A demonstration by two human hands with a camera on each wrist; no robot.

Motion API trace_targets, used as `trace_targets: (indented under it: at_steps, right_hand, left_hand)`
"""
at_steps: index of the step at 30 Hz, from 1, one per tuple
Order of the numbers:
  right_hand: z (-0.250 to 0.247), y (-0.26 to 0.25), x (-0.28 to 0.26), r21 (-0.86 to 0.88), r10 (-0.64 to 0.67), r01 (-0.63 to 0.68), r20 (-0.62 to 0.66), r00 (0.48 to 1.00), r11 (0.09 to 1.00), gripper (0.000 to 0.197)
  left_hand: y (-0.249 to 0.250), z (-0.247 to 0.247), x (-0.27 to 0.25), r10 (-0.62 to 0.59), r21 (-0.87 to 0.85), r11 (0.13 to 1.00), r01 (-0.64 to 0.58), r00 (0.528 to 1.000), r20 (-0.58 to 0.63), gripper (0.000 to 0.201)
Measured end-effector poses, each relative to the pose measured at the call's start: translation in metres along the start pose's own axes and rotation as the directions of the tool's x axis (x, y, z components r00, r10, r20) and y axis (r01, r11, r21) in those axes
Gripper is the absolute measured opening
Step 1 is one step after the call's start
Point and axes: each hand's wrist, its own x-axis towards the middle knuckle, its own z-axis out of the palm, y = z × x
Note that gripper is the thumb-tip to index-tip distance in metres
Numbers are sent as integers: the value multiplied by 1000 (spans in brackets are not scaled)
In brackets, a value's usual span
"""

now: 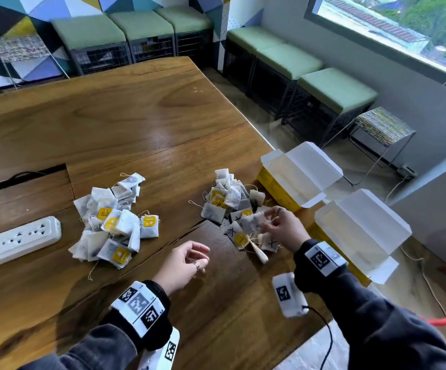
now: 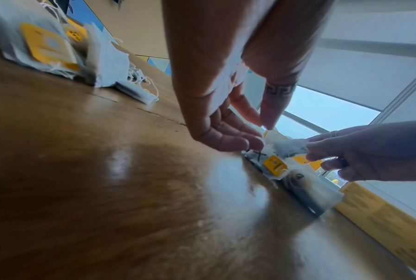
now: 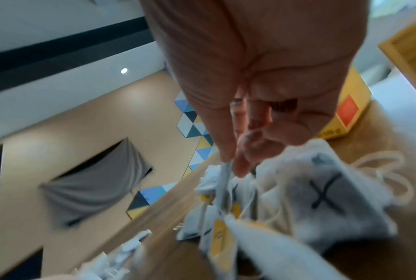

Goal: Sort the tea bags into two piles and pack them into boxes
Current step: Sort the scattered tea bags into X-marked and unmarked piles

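The right hand (image 1: 280, 228) pinches a soft tea bag (image 1: 251, 221) between thumb and fingertips at the near edge of the pile marked with X (image 1: 230, 198), which sits at about 2 o'clock from the middle of the wooden table (image 1: 136, 124). The left hand (image 1: 184, 263) hangs just above the wood at about 5 o'clock, fingers loosely curled, holding nothing. The other pile (image 1: 112, 222), with no X marks showing, lies at about 9 o'clock, well apart from the first. Two open boxes (image 1: 296, 172) stand at 3 o'clock, right by the table edge, so a bump from the sleeve could, I think, knock the nearer box (image 1: 355, 231) onto the floor. The bags have long thin strings, and many strings cross each other. Lifting one bag may drag a second one along, or pull a bag out of its pile. The bags are thin, crinkly paper pouches, flat and square, so a hard pinch might tear one and spill tea. A bag dropped in the bare space between the piles could end up in the wrong pile. Some bags carry small yellow card tags that look stiff and smooth. The boxes are yellow card outside and plain white inside, with flaps standing wide open. The table is shiny and smooth, with a dark crack near the X pile where a string might catch. A hard white plastic power strip (image 1: 16, 241) lies at 9 o'clock.
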Motion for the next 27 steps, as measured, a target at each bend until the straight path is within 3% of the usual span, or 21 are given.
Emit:
trace_targets:
  at_steps: [3,6,10,13,15,18,21,24,27]
  right_hand:
    - [-5,-6,19,-332,-89,53,-93,992,942,34]
    - [-4,-24,35,-435,-222,151,-117,968,888,31]
    - [7,-47,65,-551,-329,288,26,944,783,49]
    - [17,-56,77,-666,-267,334,204,942,668,54]
    - [18,-57,82,-693,-245,310,195,950,651,46]
    - [14,-50,84,-677,-278,290,129,952,677,33]
    - [5,-38,80,-521,-369,330,31,929,787,15]
    - [-4,-26,71,-358,-440,391,-66,895,848,22]
    - [-10,-21,60,-229,-478,434,-193,857,871,19]
  left_hand:
    - [-6,-8,4,-37,97,995,37,999,5,16]
    - [-1,-13,18,15,201,980,-10,1000,-21,19]
    - [18,-10,49,123,410,909,-82,990,-75,23]
    - [29,-1,75,198,483,868,-115,972,-125,45]
    - [33,4,88,185,534,841,-86,973,-136,54]
    - [30,8,101,113,635,773,2,984,-141,52]
    - [25,7,104,122,713,701,3,985,-125,36]
    - [24,2,99,82,702,711,-42,996,-23,20]
    - [29,-7,91,-37,712,701,-39,995,91,22]
